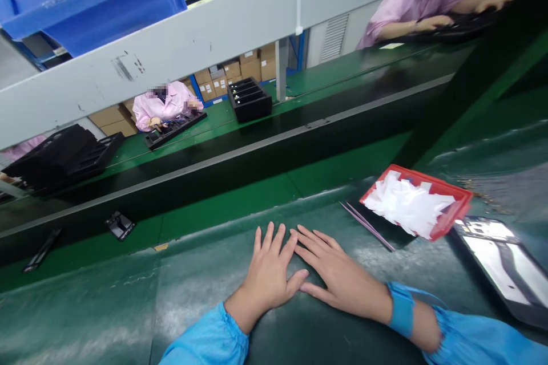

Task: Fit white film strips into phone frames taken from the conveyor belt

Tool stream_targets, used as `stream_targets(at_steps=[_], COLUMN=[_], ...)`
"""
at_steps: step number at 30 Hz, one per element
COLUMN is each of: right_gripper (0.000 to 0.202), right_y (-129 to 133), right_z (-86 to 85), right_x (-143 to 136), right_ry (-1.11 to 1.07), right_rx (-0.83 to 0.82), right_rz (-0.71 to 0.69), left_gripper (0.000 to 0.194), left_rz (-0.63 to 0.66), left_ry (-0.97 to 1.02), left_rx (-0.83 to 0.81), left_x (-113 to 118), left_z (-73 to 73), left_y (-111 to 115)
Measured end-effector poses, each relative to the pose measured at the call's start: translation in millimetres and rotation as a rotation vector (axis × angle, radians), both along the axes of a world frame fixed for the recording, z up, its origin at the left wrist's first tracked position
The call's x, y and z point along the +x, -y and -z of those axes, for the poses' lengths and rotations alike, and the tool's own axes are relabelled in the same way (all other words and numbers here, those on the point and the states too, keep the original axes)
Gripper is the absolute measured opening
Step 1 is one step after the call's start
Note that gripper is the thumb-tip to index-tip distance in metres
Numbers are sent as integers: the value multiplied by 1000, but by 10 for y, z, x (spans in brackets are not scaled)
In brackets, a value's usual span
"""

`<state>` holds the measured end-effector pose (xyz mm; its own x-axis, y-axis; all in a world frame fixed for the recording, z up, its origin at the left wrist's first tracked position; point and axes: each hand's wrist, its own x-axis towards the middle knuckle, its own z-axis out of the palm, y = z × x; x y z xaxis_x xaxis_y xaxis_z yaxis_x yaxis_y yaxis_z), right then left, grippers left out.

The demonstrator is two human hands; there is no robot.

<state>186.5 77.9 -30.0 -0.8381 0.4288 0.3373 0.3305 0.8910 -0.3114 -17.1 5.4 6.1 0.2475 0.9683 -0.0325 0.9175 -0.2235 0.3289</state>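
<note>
Both hands lie flat on the green mat (197, 285), palms down. My left hand (270, 271) has its fingers spread and holds nothing. Beside it, my right hand (338, 274) is also spread out and holds nothing; the thumbs and forefingers of the two hands meet or nearly touch. A blue band (401, 309) circles my right wrist. Nearest to the right hand are tweezers (368, 227), lying closed-looking on the mat. Beyond them sits a red tray (462, 205) heaped with white paper-like pieces (406, 202).
A phone-like device with its inside exposed (514, 268) lies at the right. Small phone parts (120, 225) rest on the far left ledge. Past a dark conveyor (265, 148) stand black trays (249, 100) and people in pink. A grey beam (214, 40) crosses above, below blue bins (107, 0).
</note>
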Motion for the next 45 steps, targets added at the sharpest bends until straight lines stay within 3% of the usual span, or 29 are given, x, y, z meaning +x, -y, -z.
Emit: stream_targets(at_steps=[9, 16, 18, 20, 22, 24, 28, 31, 34, 36, 39, 42, 45], right_gripper=[68, 62, 60, 60, 61, 62, 61, 60, 57, 55, 54, 55, 55], right_y=[-116, -170, -177, -165, -146, -133, -127, -128, -127, -122, -109, -101, -101], right_z=[80, 219, 217, 201, 184, 177, 199, 222, 230, 227, 216, 205, 199], right_x=[8, 90, 85, 75, 65, 53, 27, 14, 6, 1, -6, -7, -8], right_ry=[-22, -55, -61, -61, -56, -55, -82, -116, -136, -151, -168, -153, -145], right_rx=[-45, 34, 37, 27, 3, -20, -30, -11, -1, -6, -38, -63, -64], right_rz=[-1, -7, -14, -10, 3, 15, 31, 35, 35, 35, 43, 53, 52], left_gripper=[79, 72, 62, 55, 55, 56, 61, 64, 81, 85, 70, 58, 74], left_rz=[12, -6, -73, -271, -635, -968, -1084, -1297, -1568, -1675, -1709, -1691, -1661], left_ry=[31, 40, 6, -54, -118, -224, -323, -375, -380, -357, -334, -309, -233], left_rx=[52, 123, 178, 248, 296, 221, 182, 180, 146, 110, 94, 119, 151], left_x=[-49, -33, -246, -612, -1086, -1596, -2484, -2927, -3192, -3296, -3369, -3375, -3339], left_z=[106, 108, 77, 50, 21, -29, -213, -335, -334, -269, -164, -153, -266], left_y=[-3, 4, -53, -110, -164, -214, -228, -139, -49, -21, -13, -13, -23])
